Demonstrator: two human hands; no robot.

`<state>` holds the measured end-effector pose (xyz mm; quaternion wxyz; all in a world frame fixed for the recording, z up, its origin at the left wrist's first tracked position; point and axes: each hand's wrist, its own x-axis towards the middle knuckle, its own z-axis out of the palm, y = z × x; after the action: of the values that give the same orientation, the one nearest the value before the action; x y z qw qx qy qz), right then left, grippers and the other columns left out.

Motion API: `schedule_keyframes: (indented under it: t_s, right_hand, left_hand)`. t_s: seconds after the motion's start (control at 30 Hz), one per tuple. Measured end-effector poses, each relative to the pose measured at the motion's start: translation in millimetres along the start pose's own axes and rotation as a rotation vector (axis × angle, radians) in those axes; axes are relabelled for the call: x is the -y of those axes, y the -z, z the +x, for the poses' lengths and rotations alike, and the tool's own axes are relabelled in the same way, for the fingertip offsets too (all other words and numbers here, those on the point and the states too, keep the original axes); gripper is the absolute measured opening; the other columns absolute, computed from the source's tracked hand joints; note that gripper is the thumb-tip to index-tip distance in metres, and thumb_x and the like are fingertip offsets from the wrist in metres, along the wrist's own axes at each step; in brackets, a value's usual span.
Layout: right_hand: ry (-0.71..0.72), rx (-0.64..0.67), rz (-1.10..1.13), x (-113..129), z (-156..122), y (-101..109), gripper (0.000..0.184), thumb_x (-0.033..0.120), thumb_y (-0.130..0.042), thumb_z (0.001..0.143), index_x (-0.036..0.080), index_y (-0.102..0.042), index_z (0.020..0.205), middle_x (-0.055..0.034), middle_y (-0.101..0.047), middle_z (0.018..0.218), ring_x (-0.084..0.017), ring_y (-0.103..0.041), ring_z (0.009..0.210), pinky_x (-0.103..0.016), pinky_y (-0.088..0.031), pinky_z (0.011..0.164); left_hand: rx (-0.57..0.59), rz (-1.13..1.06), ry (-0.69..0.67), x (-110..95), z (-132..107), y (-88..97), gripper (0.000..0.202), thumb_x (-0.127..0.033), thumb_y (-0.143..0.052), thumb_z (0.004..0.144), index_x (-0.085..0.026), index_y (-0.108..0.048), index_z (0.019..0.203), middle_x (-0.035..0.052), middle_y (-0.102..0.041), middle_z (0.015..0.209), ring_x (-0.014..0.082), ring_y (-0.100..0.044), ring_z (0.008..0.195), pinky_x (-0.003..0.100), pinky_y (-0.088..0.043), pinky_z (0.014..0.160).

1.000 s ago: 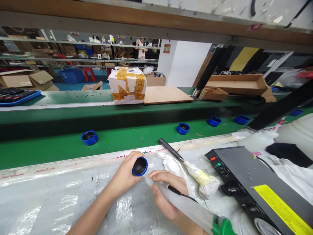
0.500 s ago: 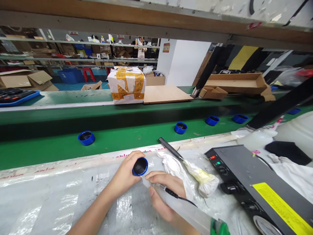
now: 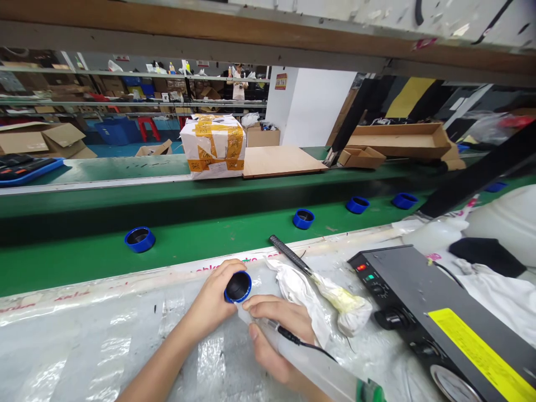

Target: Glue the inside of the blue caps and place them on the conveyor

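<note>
My left hand is closed around a blue cap with a black inside, its open face tilted toward me. My right hand grips a clear plastic syringe-like dispenser with a green end and a thin black cable. The dispenser's tip sits right at the lower edge of the cap. Both hands work over clear plastic sheeting on the bench.
Several more blue caps ride on the green conveyor belt. A black-handled tool lies on a stained white rag. A grey control box with knobs stands at right. A taped parcel sits beyond the belt.
The caps on the belt have drifted left. My right hand has brought the dispenser tip closer to the held cap. The view has shifted slightly.
</note>
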<state>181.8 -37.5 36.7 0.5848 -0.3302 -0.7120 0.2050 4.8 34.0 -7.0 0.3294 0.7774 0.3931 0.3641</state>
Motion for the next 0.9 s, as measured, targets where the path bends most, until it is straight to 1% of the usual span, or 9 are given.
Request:
schedule_keyframes:
  t_s: [0.17, 0.27, 0.37, 0.53, 0.67, 0.77, 0.9]
  right_hand:
    - [0.001, -0.001, 0.034, -0.3, 0.1, -1.8, 0.032, 0.003, -0.064, 0.078, 0.025, -0.068, 0.101, -0.0047, -0.083, 0.101, -0.019, -0.083, 0.084, -0.026, -0.067, 0.081]
    - [-0.007, 0.009, 0.044, -0.5, 0.8, -2.1, 0.031, 0.004, -0.065, 0.079, 0.025, -0.068, 0.101, -0.0051, -0.084, 0.100, -0.020, -0.083, 0.087, -0.027, -0.068, 0.081]
    - [-0.010, 0.010, 0.054, -1.4, 0.8, -3.1, 0.029, 0.005, -0.064, 0.081, 0.025, -0.068, 0.102, -0.0060, -0.084, 0.101, -0.021, -0.083, 0.089, -0.027, -0.068, 0.081]
    - [-0.016, -0.004, 0.071, -2.6, -0.6, -4.1, 0.026, 0.007, -0.065, 0.082, 0.024, -0.069, 0.101, -0.0064, -0.084, 0.102, -0.021, -0.083, 0.089, -0.027, -0.067, 0.082]
    - [-0.010, 0.011, 0.081, -3.4, -2.0, -3.6, 0.031, 0.004, -0.066, 0.082, 0.025, -0.069, 0.105, -0.0056, -0.083, 0.106, -0.018, -0.083, 0.088, -0.027, -0.066, 0.086]
    - [-0.001, 0.003, 0.068, -5.1, -3.6, -3.9, 0.033, 0.004, -0.066, 0.082, 0.025, -0.069, 0.107, -0.0049, -0.082, 0.107, -0.019, -0.082, 0.094, -0.027, -0.066, 0.088]
    - [0.008, 0.018, 0.056, -6.2, -4.3, -4.0, 0.031, 0.006, -0.066, 0.085, 0.025, -0.068, 0.109, -0.0054, -0.082, 0.109, -0.019, -0.082, 0.097, -0.028, -0.066, 0.090]
  left_hand:
    - [-0.009, 0.008, -0.020, 3.0, -1.1, -0.7, 0.045, -0.004, -0.067, 0.076, -0.023, -0.062, 0.116, 0.0105, -0.067, 0.126, 0.0278, -0.065, 0.119, 0.044, -0.052, 0.105]
    - [-0.021, 0.007, -0.032, 3.6, -1.5, -0.7, 0.048, -0.003, -0.068, 0.075, -0.023, -0.062, 0.118, 0.0109, -0.067, 0.129, 0.0286, -0.065, 0.122, 0.045, -0.052, 0.106]
    - [-0.027, 0.008, -0.032, 2.6, -1.2, 0.0, 0.048, -0.004, -0.071, 0.073, -0.023, -0.064, 0.117, 0.0109, -0.069, 0.128, 0.0296, -0.066, 0.121, 0.045, -0.053, 0.106]
    - [-0.027, 0.015, -0.009, 1.3, -0.3, 1.6, 0.045, -0.008, -0.074, 0.075, -0.023, -0.065, 0.116, 0.0108, -0.070, 0.127, 0.0299, -0.066, 0.120, 0.046, -0.053, 0.106]
    - [-0.016, 0.024, -0.017, 2.0, -0.6, 1.9, 0.048, -0.005, -0.074, 0.074, -0.022, -0.064, 0.118, 0.0109, -0.069, 0.129, 0.0297, -0.065, 0.122, 0.045, -0.052, 0.108]
    - [-0.004, 0.030, -0.016, 1.7, -0.6, 2.2, 0.051, -0.002, -0.071, 0.074, -0.022, -0.063, 0.120, 0.0104, -0.068, 0.130, 0.0285, -0.064, 0.123, 0.043, -0.051, 0.108]
    - [0.007, 0.031, -0.023, -0.6, 0.4, 3.5, 0.045, -0.005, -0.072, 0.076, -0.022, -0.062, 0.117, 0.0093, -0.069, 0.128, 0.0282, -0.065, 0.122, 0.042, -0.052, 0.107]
